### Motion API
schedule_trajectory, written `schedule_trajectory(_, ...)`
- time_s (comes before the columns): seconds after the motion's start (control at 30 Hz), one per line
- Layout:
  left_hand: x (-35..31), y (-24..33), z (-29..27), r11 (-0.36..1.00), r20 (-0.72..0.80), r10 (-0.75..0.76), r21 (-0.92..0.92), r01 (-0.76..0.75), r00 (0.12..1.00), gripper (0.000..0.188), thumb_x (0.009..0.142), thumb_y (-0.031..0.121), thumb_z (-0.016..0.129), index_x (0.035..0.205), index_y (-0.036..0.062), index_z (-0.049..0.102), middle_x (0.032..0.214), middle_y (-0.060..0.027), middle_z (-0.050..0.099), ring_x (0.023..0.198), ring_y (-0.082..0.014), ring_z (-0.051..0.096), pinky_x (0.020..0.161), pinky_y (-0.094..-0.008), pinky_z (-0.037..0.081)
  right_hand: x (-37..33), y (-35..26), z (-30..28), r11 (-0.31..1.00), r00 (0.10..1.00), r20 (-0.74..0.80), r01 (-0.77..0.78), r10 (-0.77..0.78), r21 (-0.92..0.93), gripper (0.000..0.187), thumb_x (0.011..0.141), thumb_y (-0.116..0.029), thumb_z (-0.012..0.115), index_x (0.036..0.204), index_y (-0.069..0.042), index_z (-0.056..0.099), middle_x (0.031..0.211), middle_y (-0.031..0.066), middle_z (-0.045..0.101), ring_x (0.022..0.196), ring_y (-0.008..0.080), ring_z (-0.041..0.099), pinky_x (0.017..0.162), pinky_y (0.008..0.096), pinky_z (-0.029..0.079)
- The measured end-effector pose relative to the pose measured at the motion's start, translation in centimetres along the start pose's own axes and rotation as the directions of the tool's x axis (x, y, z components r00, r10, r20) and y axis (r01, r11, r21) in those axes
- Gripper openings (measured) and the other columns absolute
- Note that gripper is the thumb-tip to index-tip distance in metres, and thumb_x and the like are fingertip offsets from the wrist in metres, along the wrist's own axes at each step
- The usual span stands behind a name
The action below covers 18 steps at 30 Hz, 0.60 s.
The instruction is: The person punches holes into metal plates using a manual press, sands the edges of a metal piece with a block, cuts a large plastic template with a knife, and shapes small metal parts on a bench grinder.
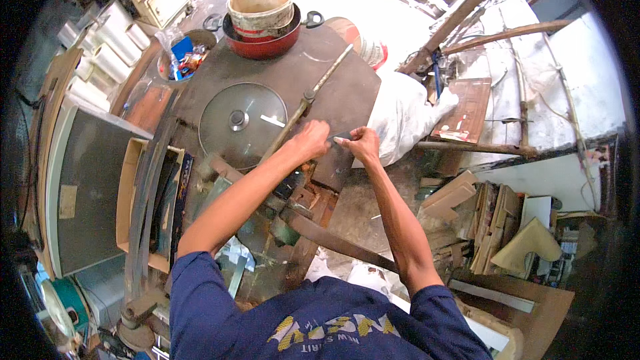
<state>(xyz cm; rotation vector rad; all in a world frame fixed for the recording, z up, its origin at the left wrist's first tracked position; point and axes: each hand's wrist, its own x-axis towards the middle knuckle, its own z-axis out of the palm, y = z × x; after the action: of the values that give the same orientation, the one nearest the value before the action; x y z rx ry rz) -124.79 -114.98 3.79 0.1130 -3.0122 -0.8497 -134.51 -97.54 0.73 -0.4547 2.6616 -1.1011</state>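
Observation:
Both of my hands are held close together over the dark tabletop (333, 83). My left hand (312, 139) is closed, and its fingertips face my right hand. My right hand (363, 143) pinches something small and thin that I cannot make out, between thumb and bent fingers. Just left of my left hand, a long metal rod (326, 77) with a fitting partway along it runs slantwise across the table. Beyond my left forearm lies a round glass lid (217, 120) with a dark knob. A vise-like metal clamp (300, 197) sits beneath my hands, partly hidden by my left arm.
A white bucket (260, 10) stands in a red pan (263, 47) at the table's far end. To the right lie a white sack (400, 117) and stacked cardboard (493, 227). Rolls of clear film (110, 60) and a cardboard box (132, 193) stand on the left.

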Motion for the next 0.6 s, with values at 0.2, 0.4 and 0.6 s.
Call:
schedule_trajectory(0.2,-0.8,-1.4,-1.7,0.927,0.165,0.045,-0.374,0.021,0.985,0.032,0.07,0.03,0.088,0.083,0.0035,0.076,0.058,-0.0082,0.064,0.048,-0.0132,0.049,0.05,-0.0354,0.042,-4.8,-4.7,-7.2,0.956,0.996,0.003,0.084,-0.089,0.28,0.035,0.083,-0.03,0.079,0.097,0.001,0.074,0.084,0.0121,0.074,0.08,0.0153,0.068,0.072,0.0287,0.054)
schedule_trajectory(0.4,-9.0,4.1,-17.5,0.722,-0.417,-0.026,-0.636,-0.271,0.909,0.021,0.082,0.017,0.079,0.099,0.0042,0.076,0.062,-0.0015,0.055,0.064,-0.0075,0.047,0.053,-0.0287,0.038,-17.8,-2.5,-16.6,0.957,0.851,0.437,0.251,-0.291,0.148,0.054,0.071,-0.018,0.077,0.121,0.0,0.063,0.109,0.0131,0.071,0.103,0.0231,0.066,0.094,0.0367,0.049)
schedule_trajectory(0.6,-28.7,-6.2,-19.3,0.888,-0.395,-0.346,-0.431,0.161,0.851,0.02,0.088,0.011,0.072,0.107,0.0052,0.075,0.066,-0.003,0.05,0.062,-0.0095,0.043,0.057,-0.0297,0.036,-26.8,5.6,-13.6,0.911,0.68,0.63,-0.147,0.376,-0.386,0.038,0.091,-0.033,0.063,0.104,0.002,0.068,0.093,0.0174,0.066,0.091,0.0248,0.063,0.085,0.0368,0.048)
